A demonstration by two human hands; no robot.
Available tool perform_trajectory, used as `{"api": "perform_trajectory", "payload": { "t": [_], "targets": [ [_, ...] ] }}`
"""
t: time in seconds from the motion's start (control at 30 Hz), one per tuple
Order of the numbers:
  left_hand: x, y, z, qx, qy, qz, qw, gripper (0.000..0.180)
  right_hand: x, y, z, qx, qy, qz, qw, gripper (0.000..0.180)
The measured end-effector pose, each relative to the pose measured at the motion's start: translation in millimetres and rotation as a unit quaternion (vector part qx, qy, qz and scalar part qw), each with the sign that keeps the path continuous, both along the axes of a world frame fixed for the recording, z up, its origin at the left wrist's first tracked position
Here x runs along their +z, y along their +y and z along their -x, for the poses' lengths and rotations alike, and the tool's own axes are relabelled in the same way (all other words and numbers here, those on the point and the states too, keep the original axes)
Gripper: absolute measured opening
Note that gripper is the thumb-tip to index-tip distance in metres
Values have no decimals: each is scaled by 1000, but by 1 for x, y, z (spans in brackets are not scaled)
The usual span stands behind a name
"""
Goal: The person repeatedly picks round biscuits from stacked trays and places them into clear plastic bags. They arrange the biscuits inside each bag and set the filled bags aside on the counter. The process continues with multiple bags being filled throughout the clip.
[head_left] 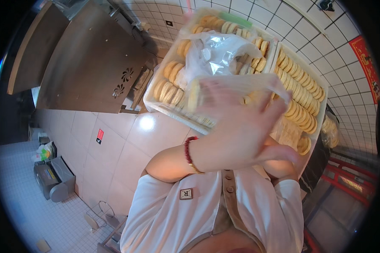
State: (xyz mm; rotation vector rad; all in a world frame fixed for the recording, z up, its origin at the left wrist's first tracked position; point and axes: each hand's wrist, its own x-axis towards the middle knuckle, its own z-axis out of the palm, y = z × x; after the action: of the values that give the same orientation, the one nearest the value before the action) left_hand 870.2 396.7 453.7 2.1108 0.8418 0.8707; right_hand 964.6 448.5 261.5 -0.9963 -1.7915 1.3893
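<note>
1 clear bag (250, 80), stretched sideways, left end yellowish.

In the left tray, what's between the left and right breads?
In the head view, a crumpled clear plastic bag lies between those round breads.

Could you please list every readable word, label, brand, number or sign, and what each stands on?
Square patch on the white shirt: one letter, not transcribed.
Red floor sticker: too small to read.
Red wall poster: too small.
Yellow label, lower right: too blurred.
Yellow marking on grey machine: too small.
</note>
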Motion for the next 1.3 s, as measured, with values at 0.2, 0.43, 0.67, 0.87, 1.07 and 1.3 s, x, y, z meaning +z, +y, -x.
{"api": "perform_trajectory", "payload": {
  "t": [0.2,0.43,0.67,0.87,1.07,1.3],
  "targets": [
    [-25,23,71,117,-206,166,957,82,27,17,1,18,-211,-237,948,58],
    [-49,11,126,157,-249,221,930,106,54,4,-145,-22,-528,86,845,44],
    [-48,3,121,143,-294,249,912,101,29,-19,-128,-63,-440,-14,896,51],
    [-47,3,123,128,-365,248,888,90,28,-19,-107,-110,-408,58,905,46],
    [-51,-2,131,101,-368,243,892,86,4,-27,-106,-37,-421,-54,905,44],
    [-51,-9,139,86,-352,240,901,83,27,-32,-96,51,-465,-136,873,49]
  ]
}}
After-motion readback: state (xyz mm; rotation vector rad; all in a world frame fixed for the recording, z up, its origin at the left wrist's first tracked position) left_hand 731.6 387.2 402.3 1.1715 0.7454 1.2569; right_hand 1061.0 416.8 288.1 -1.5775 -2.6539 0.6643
